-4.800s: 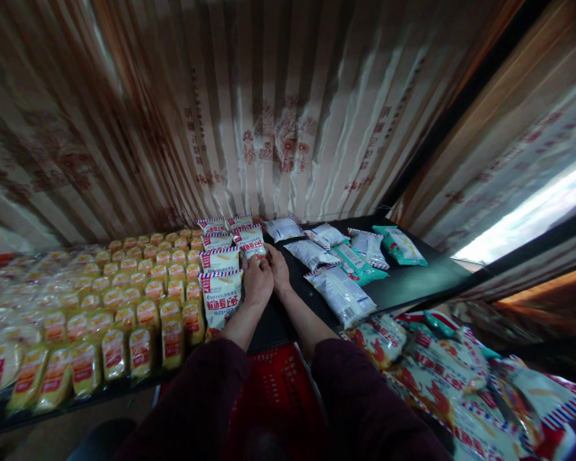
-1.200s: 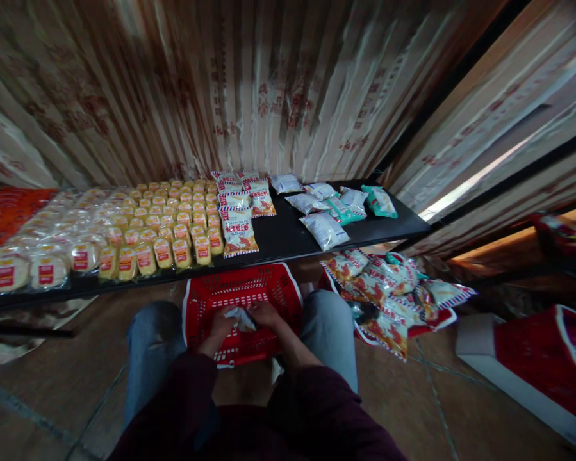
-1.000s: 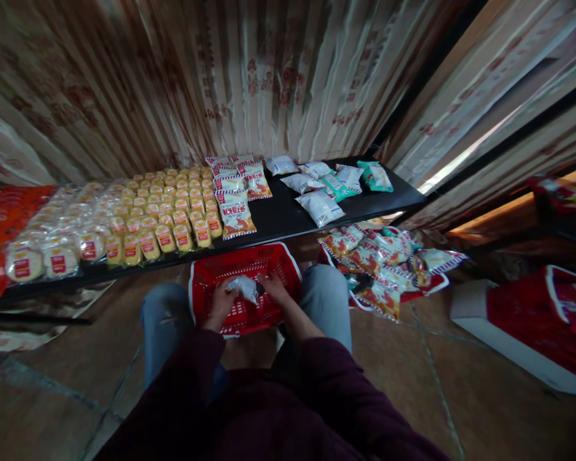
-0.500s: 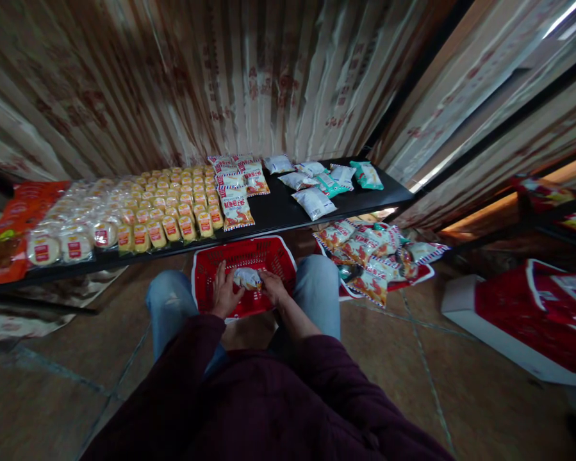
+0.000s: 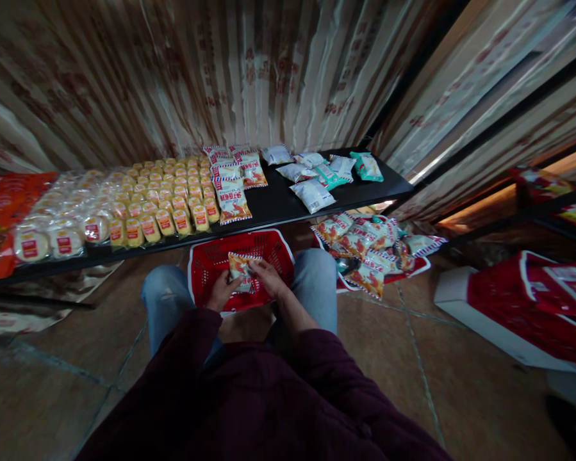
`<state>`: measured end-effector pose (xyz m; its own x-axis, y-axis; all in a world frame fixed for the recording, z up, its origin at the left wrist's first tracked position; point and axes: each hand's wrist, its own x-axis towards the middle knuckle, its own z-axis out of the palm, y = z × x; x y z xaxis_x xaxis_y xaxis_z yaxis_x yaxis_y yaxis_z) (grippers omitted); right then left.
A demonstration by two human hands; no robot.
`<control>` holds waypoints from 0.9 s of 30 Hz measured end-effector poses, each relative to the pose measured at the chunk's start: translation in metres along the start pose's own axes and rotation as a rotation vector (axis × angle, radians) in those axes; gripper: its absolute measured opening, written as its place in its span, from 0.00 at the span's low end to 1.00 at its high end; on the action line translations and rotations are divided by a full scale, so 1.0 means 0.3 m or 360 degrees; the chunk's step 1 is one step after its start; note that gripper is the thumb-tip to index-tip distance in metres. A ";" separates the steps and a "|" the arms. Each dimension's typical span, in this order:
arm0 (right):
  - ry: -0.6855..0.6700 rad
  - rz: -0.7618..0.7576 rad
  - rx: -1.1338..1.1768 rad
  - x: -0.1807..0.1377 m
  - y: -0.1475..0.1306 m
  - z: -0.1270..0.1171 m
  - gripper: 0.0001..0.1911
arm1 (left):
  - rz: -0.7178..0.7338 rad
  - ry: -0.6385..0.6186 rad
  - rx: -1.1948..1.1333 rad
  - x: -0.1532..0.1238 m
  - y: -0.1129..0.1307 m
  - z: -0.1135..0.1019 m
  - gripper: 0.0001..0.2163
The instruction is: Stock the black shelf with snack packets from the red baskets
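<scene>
Between my two hands is a snack bag (image 5: 240,264), its printed orange and white face turned up, over the red basket (image 5: 282,256) between my knees. My left hand (image 5: 223,291) is closed on its lower left side. The fingers of my right hand (image 5: 267,278) grip the right edge. On the black shelf (image 5: 278,205) in front of me lie similar printed bags (image 5: 234,202) in short rows. To their right are several white-backed bags (image 5: 312,195) and green bags (image 5: 367,166), loosely scattered.
Rows of yellow wrapped cakes (image 5: 165,221) and round white wrapped cakes (image 5: 66,240) fill the shelf's left part, beside an orange package (image 5: 13,205). Right of my knee, a second basket (image 5: 425,264) is heaped with snack bags (image 5: 364,246). A red and white container (image 5: 499,304) stands farther right.
The bag between my hands has been turned, from a small crumpled-looking white side to its printed orange face. My hands have shifted with it. The view has moved slightly.
</scene>
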<state>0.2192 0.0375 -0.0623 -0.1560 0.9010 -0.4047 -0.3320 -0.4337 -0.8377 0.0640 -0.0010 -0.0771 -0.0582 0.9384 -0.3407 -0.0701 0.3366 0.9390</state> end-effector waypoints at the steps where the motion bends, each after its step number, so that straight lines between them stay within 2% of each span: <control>1: 0.0024 -0.0018 0.0039 0.002 0.003 0.006 0.25 | -0.0010 -0.0044 -0.0085 0.000 0.002 0.001 0.27; 7: 0.0342 -0.0101 0.0088 0.026 0.022 0.010 0.25 | -0.0267 -0.0117 -0.0271 -0.016 0.032 0.012 0.31; 12: 0.0497 -0.0139 0.0158 0.037 0.027 0.009 0.26 | -0.0305 -0.0181 -0.0335 -0.036 0.059 0.028 0.31; 21: 0.0581 -0.0172 0.0241 0.049 0.034 0.006 0.24 | -0.0292 -0.0031 -0.0478 -0.018 0.036 0.025 0.26; 27: 0.0465 -0.0147 0.0210 0.044 0.029 0.006 0.25 | -0.0346 -0.0011 -0.0498 -0.013 0.027 0.018 0.26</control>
<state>0.2127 0.0457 -0.0742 0.1477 0.8891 -0.4333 -0.4531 -0.3286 -0.8287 0.0692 -0.0016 -0.0679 -0.0019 0.8486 -0.5290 -0.3809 0.4885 0.7850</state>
